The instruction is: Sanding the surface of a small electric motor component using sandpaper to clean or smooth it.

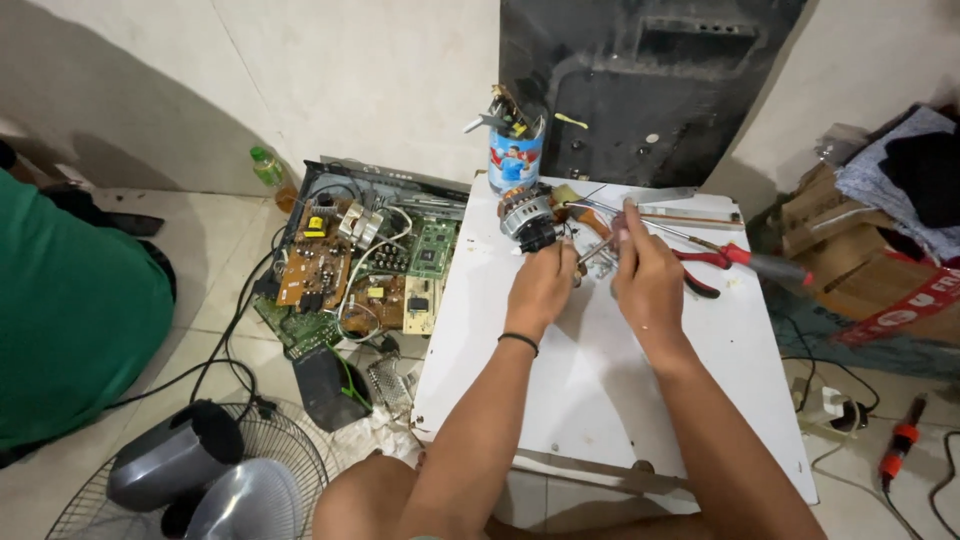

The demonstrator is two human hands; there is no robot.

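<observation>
Both hands working at a small motor on the white bench.

The motor (527, 218) sits at the far edge of the bench (600, 400), just in front of a tin of tools (515, 150). The left hand (541, 285) is curled shut beside it; what it grips I cannot tell. The right hand (648, 275) is closed on a thin metal tool (598, 250) aimed at the motor. Red pliers (715, 262) lie right of the motor. The motor looks bare and opened, work unfinished.

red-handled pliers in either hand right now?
No. The red-handled pliers lie on the white board, beside the right hand; the left hand is at the small motor.
</observation>
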